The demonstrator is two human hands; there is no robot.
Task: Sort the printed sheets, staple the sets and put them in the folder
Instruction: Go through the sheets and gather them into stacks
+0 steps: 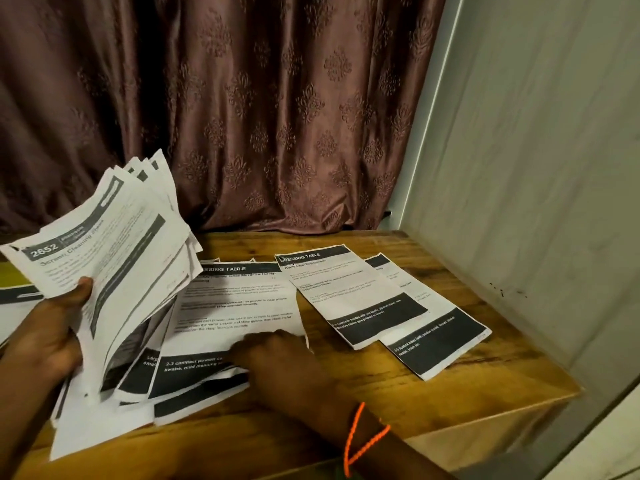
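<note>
This looks like a room in a home, not an office. Beyond the fingers (pixel 263 344) of the right hand, a heavy brown curtain (pixel 242 109) with an embossed floral pattern hangs down to the back edge of a small wooden table (pixel 450 403), its grain showing just right of the fingertips. Farther right of them, a pale panelled wall (pixel 540 168) closes the corner. The light is dim and warm.
</note>
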